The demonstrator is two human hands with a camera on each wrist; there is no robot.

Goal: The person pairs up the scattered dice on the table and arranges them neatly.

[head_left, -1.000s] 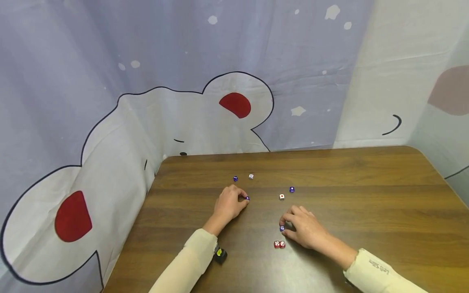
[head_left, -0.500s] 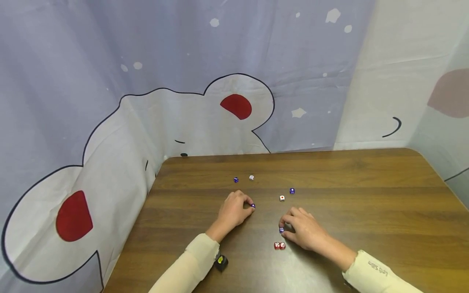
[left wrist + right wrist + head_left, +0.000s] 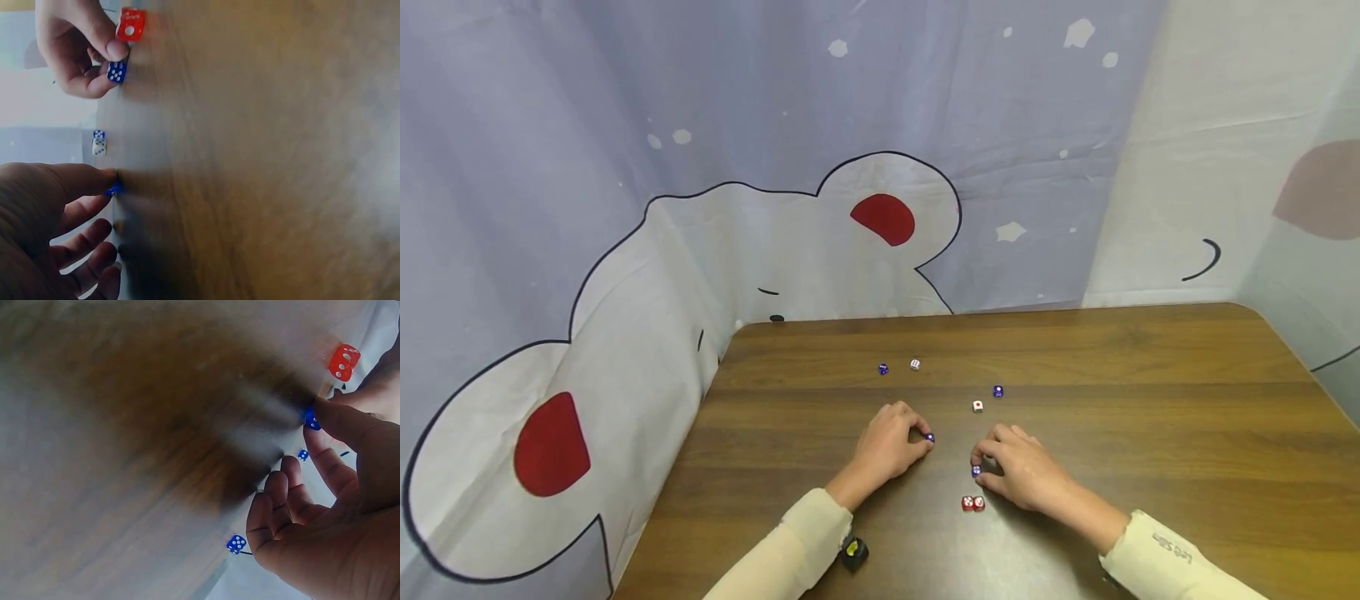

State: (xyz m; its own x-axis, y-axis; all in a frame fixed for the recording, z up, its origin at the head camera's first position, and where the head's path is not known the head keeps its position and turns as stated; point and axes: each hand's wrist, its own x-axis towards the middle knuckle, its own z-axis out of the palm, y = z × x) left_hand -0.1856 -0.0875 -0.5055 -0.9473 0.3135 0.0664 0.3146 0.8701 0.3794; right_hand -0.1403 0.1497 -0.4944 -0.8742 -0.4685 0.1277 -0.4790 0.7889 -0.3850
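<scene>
Between thumb and forefinger my left hand pinches a blue die, low at the wooden tabletop. My right hand pinches another blue die just behind two red dice that sit side by side. In the left wrist view, the left hand's blue die is mostly covered by the fingertips, while the right hand's blue die shows its white pips beside a red die. The right wrist view has thumb and forefinger on the blue die, near a red die.
Farther back on the wooden table lie a white die and a blue die close together. To their left are another blue die and a white die. A printed curtain hangs behind the table's far edge.
My left hand has moved right and nearer to me with its blue die, closing toward the right hand. The right hand and its die have stayed in place.
</scene>
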